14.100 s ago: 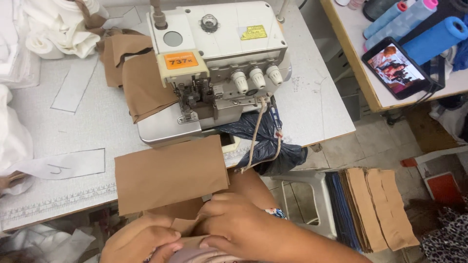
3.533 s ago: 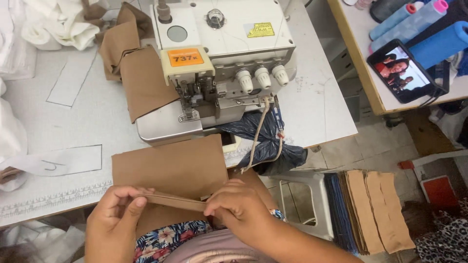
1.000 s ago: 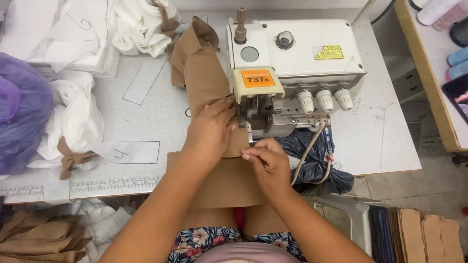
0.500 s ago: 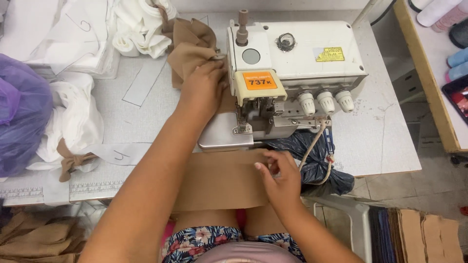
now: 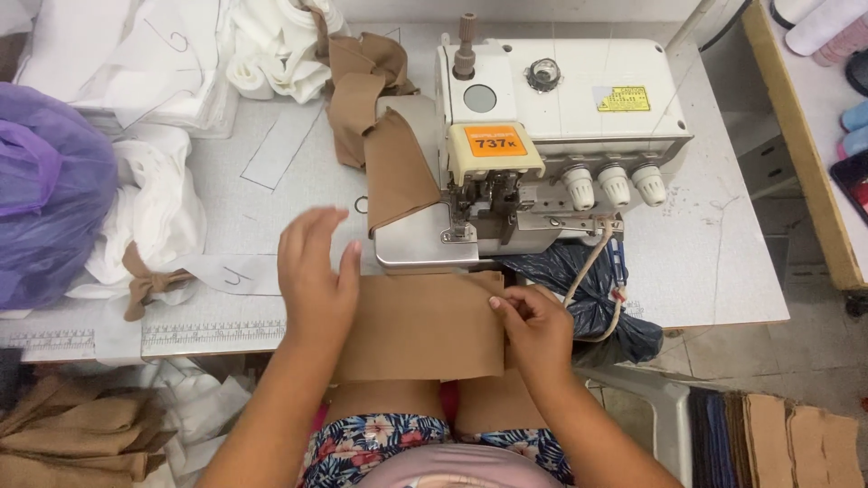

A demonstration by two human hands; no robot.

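Note:
A flat piece of brown fabric [image 5: 420, 325] lies at the table's front edge, just below the white overlock sewing machine [image 5: 551, 117]. My left hand [image 5: 315, 271] hovers open over the fabric's left edge, fingers spread and blurred. My right hand [image 5: 533, 325] pinches the fabric's right edge near its upper corner. A chain of sewn brown pieces [image 5: 384, 149] trails from behind the machine's presser foot [image 5: 475, 212] toward the back of the table.
White cloth piles [image 5: 154, 208] and a purple bag [image 5: 45, 190] fill the table's left. A dark plastic bag [image 5: 588, 289] hangs under the machine. Brown pieces are stacked at the lower left [image 5: 72, 434] and lower right [image 5: 787, 438]. A wooden table [image 5: 805, 154] stands right.
My left hand has pulled back from the sewn pieces behind the machine to the fabric's left edge. The right hand stays on the right edge.

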